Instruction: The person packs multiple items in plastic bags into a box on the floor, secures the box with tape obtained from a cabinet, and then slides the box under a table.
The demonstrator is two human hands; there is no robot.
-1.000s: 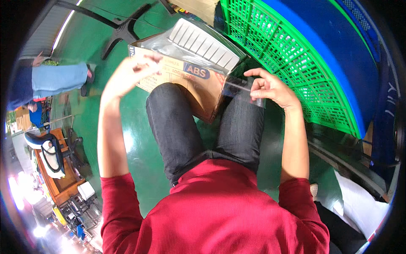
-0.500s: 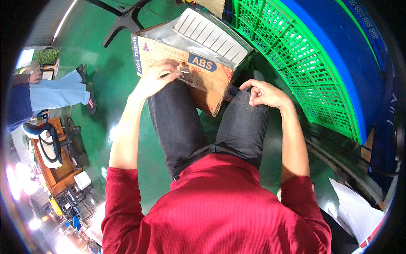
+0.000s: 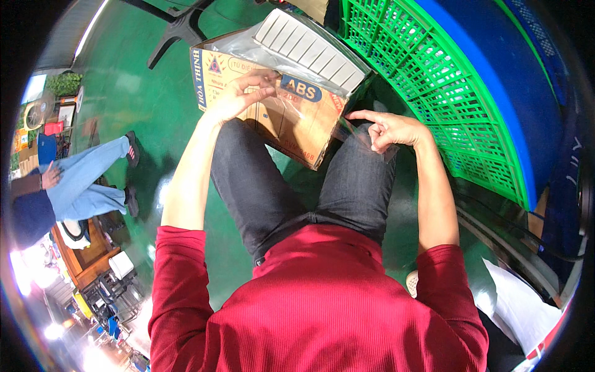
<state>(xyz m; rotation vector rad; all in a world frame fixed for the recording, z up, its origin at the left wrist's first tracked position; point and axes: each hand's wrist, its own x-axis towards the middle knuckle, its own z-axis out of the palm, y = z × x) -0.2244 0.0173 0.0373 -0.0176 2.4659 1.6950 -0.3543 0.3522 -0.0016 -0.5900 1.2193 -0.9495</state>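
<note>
A sheet of thin clear plastic, perhaps a bag (image 3: 354,131), stretches between my hands in front of an open cardboard carton (image 3: 291,133). My left hand (image 3: 245,93) pinches its left end near the carton's upper edge. Over my right thigh, my right hand (image 3: 396,131) holds the other end between thumb and curled fingers, with the index finger pointing out toward the carton. Inside the carton, a row of white slim boxes (image 3: 310,51) stands packed beside loose clear plastic lining (image 3: 238,46). The plastic's exact outline is hard to see.
A green plastic basket (image 3: 434,93) rises close on the right, with a blue container (image 3: 489,80) behind it. A black stand base (image 3: 176,31) is on the green floor beyond the carton. At left, another person's legs (image 3: 93,177) show. White sheets (image 3: 520,307) lie lower right.
My left hand has shifted up and slightly right with the plastic, and my right hand slightly right. The plastic now spans the carton's front. The other person at left has moved.
</note>
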